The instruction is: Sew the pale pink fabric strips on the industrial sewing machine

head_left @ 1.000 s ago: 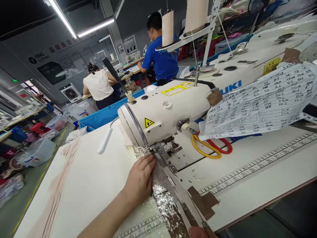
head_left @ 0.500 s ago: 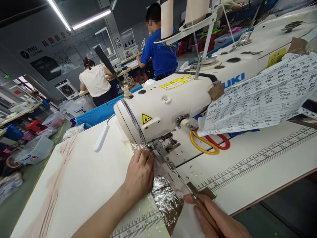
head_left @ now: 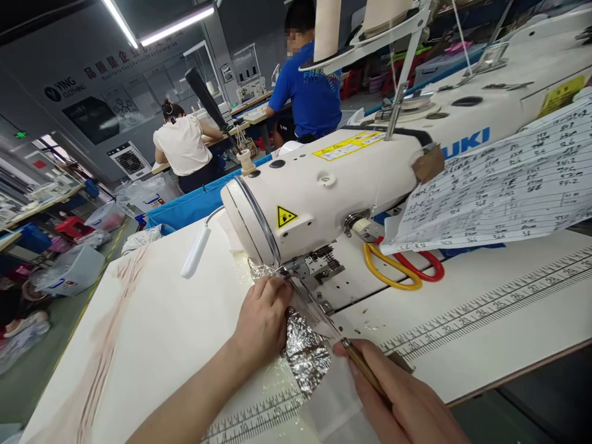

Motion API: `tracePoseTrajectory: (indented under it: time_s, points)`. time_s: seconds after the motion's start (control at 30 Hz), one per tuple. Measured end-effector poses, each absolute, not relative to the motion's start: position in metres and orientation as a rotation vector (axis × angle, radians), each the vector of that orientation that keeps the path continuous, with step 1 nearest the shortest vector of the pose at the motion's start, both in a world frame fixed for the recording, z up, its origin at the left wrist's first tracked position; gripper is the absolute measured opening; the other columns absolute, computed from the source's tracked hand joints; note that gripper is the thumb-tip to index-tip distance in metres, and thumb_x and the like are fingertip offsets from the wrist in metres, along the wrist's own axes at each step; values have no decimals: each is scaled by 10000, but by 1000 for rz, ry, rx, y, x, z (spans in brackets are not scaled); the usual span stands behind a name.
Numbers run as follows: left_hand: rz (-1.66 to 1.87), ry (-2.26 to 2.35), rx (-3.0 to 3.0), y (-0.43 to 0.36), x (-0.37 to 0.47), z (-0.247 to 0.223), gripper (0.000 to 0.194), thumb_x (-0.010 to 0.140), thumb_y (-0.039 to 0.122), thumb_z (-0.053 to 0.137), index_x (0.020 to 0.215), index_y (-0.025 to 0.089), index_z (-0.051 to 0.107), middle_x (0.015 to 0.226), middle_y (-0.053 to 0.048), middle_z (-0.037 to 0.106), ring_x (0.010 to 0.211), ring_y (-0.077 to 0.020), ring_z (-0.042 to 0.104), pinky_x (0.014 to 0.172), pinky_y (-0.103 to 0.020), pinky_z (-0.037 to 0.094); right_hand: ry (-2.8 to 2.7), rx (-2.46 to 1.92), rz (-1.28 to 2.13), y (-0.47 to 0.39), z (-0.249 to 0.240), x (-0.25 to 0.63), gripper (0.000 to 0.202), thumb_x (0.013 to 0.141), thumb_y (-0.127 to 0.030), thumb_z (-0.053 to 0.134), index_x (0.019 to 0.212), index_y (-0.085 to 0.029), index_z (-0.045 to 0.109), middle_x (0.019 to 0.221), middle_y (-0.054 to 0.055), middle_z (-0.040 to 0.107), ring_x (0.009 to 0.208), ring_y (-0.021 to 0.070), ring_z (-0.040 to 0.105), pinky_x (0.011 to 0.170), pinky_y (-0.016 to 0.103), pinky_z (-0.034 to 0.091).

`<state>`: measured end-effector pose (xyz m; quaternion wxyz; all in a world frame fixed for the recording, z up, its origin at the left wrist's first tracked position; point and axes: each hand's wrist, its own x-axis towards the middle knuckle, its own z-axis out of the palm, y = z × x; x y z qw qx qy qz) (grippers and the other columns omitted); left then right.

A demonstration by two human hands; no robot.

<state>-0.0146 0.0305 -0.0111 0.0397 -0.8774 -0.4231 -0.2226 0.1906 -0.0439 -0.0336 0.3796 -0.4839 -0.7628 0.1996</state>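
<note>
A white sewing machine [head_left: 296,197] stands on the white table. My left hand [head_left: 263,314] lies by its needle area with fingers curled down on the edge of pale sheer fabric [head_left: 330,394]; what the fingertips pinch is hidden. Silvery foil [head_left: 303,351] shows beside that hand, under the fabric. My right hand [head_left: 388,388] grips the wooden handle [head_left: 365,370] of a thin metal tool. The tool's shaft points up and left to the needle area, close to my left fingertips, and its tip cannot be made out.
Yellow and red scissor handles [head_left: 393,268] lie right of the needle area, under a handwritten paper [head_left: 494,191]. Ruler tape [head_left: 481,308] runs along the table. A white lamp stick [head_left: 195,251] is at the left. Two people [head_left: 308,92] sit at machines farther back.
The tool in my right hand has swung up and left, its shaft now reaching the needle area. The fabric has shifted over the foil. The whole view has moved slightly.
</note>
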Motion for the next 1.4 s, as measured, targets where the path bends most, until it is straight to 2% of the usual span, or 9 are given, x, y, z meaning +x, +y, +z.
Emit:
tracePoseTrajectory:
  time_s: [0.13,0.27,0.47,0.73,1.1,1.4]
  points:
    - [-775,-1237,-2696,31,-16,-10,358,850,15,368,1156,143,504,1003,-136,583,892,-246,529,717,-421,538,-1961,-1220,514,-39,-31,187,212,1001,-165,325,1141,-256,455,884,37,703,807,170,714,622,187,562]
    - [-861,-1153,-2729,34,-19,-14,333,859,16,368,1132,153,500,980,-125,591,896,-235,532,722,-398,526,-1948,-1222,483,-38,-29,185,216,995,-147,319,1138,-257,439,879,28,690,791,156,705,624,179,539]
    - [-748,-1285,-2669,34,-19,-13,396,815,16,389,1170,159,489,1057,-133,574,927,-257,527,742,-425,522,-1906,-1194,632,-27,-36,180,142,1009,-221,340,1014,-267,474,750,-19,657,589,145,656,501,195,490]
    - [-851,-1186,-2729,30,-16,-13,332,830,41,394,1129,152,487,990,-120,577,882,-239,525,716,-400,506,-1870,-1262,673,-24,-35,177,159,1005,-257,350,1017,-252,508,766,-3,655,650,170,659,551,234,491]
    - [-609,-1327,-2649,32,-14,-12,354,798,90,428,1146,117,486,1051,-151,553,924,-274,524,733,-431,535,-1918,-1235,572,-17,-34,179,158,993,-253,363,1074,-270,498,855,-8,694,739,158,697,589,205,536]
    - [-519,-1422,-2651,33,-14,-14,383,807,121,447,1182,72,511,1079,-166,553,962,-286,511,791,-450,536,-1975,-1212,477,-16,-34,179,158,990,-234,375,1051,-265,517,849,-12,701,703,144,692,574,196,535]
